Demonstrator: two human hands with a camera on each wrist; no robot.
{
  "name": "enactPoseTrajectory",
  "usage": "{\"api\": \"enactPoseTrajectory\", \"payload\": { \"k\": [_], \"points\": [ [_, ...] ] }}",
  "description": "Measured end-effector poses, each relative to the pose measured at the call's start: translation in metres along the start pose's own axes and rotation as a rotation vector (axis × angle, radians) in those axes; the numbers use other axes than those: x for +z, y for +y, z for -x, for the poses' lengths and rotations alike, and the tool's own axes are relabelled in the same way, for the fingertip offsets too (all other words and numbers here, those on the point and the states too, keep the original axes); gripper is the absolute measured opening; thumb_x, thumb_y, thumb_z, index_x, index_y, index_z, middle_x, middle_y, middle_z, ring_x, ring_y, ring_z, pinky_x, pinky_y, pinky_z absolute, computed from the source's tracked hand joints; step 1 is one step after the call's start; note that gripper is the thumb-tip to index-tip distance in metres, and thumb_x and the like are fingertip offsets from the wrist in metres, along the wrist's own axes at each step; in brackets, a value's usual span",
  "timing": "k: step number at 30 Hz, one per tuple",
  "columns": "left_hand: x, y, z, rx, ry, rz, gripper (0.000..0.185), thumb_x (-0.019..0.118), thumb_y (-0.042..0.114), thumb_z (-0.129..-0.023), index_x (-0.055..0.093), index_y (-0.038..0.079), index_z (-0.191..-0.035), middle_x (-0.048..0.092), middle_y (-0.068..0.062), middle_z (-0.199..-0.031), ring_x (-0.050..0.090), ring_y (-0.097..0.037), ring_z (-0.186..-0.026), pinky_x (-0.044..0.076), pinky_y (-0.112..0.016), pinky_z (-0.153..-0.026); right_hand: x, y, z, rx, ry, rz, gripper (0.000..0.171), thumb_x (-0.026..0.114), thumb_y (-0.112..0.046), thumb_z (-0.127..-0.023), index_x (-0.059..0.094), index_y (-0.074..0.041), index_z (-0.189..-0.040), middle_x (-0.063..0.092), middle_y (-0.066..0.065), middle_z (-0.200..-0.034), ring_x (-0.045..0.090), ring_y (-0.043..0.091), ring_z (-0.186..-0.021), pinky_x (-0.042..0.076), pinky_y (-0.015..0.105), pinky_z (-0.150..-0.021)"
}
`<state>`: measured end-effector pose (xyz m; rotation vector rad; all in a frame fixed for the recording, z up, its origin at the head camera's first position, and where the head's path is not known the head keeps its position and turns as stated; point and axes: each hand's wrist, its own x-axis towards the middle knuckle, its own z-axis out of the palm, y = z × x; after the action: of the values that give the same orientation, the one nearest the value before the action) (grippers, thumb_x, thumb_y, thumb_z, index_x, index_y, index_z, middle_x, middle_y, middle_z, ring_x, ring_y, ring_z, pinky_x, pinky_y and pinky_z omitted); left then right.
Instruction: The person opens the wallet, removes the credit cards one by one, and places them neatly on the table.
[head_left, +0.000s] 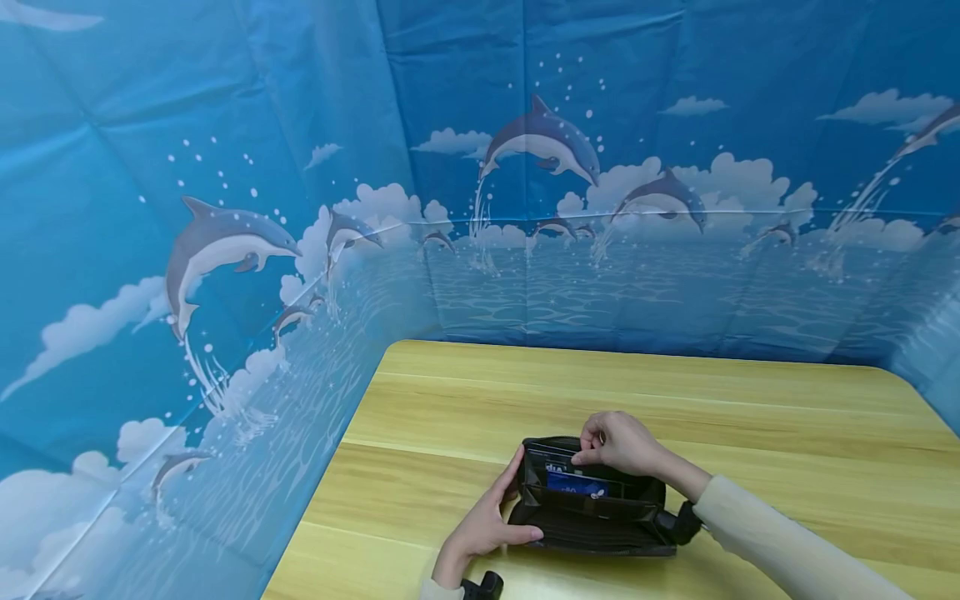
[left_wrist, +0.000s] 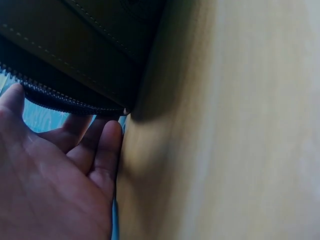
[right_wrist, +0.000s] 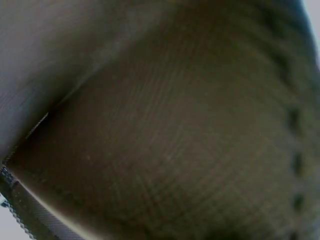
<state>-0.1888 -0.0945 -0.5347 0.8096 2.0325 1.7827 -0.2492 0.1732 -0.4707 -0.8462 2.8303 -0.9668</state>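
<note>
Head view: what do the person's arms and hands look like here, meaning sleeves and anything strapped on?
Both hands are bare, with no gloves or rings visible. The right hand comes out of a long, pale cream sleeve, with a black device at that wrist. The left hand shows only a sliver of light cuff at the frame's edge, beside another black wrist device.

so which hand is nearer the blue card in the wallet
Right. The right hand has its fingertips at the card slots just above the blue card. The left hand grips the black wallet's left edge, further from the card.
</note>
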Motion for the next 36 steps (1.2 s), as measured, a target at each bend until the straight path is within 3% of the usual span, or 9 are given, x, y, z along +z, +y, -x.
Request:
{"api": "enactPoseTrajectory", "payload": {
  "k": [9,16,20,25,32,36],
  "points": [
    [0.0,0.0,0.0,0.013,0.009,-0.009,0.105,0.078,0.017,-0.08,0.005,0.017,-0.154,0.021,-0.012,-0.153,0.028,-0.027,-0.134,0.017,-0.048,-0.108,-0.001,0.003,0.001,-0.051,-0.006,-0.003,0.025,0.076,-0.032,-0.081,0.058,-0.024,-0.065,0.048,-0.013,-0.066,0.041,0.005,-0.056,0.036,0.026,-0.058],
    [0.0,-0.027,-0.004,0.049,0.038,-0.023,0.109,0.081,0.015,-0.077,0.005,0.026,-0.154,0.027,-0.006,-0.152,0.034,-0.024,-0.131,0.02,-0.045,-0.108,0.001,0.004,0.002,-0.101,0.0,0.008,0.022,0.075,-0.029,-0.082,0.058,-0.026,-0.068,0.045,-0.013,-0.068,0.04,0.004,-0.058,0.035,0.026,-0.056],
    [0.001,-0.032,-0.004,0.047,0.047,-0.031,0.11,0.081,0.016,-0.076,0.006,0.03,-0.154,0.031,-0.003,-0.15,0.038,-0.021,-0.129,0.022,-0.04,-0.107,0.001,0.005,0.002,-0.111,0.0,0.015,0.022,0.075,-0.028,-0.083,0.057,-0.026,-0.069,0.044,-0.013,-0.067,0.039,0.004,-0.057,0.034,0.026,-0.056],
    [0.001,-0.027,-0.004,0.043,0.045,-0.026,0.11,0.081,0.011,-0.076,0.006,0.026,-0.154,0.033,-0.008,-0.149,0.039,-0.024,-0.128,0.022,-0.043,-0.107,-0.002,0.007,0.003,-0.102,-0.038,-0.031,0.022,0.071,-0.026,-0.087,0.054,-0.023,-0.073,0.045,-0.011,-0.067,0.037,0.005,-0.055,0.034,0.026,-0.056],
    [0.0,-0.004,-0.001,0.012,0.02,0.005,0.108,0.079,0.007,-0.077,0.004,0.016,-0.154,0.03,-0.014,-0.15,0.038,-0.028,-0.128,0.02,-0.05,-0.107,-0.003,0.008,0.004,-0.097,-0.056,-0.07,0.019,0.067,-0.026,-0.09,0.054,-0.022,-0.076,0.046,-0.01,-0.066,0.037,0.005,-0.054,0.036,0.026,-0.056],
    [0.0,-0.01,-0.002,0.025,0.02,-0.002,0.108,0.08,0.01,-0.077,0.005,0.019,-0.154,0.029,-0.011,-0.151,0.039,-0.025,-0.127,0.021,-0.045,-0.107,-0.002,0.009,0.005,-0.081,-0.055,-0.068,0.019,0.066,-0.027,-0.091,0.055,-0.021,-0.077,0.045,-0.01,-0.065,0.038,0.005,-0.054,0.035,0.025,-0.054]
  ]
}}
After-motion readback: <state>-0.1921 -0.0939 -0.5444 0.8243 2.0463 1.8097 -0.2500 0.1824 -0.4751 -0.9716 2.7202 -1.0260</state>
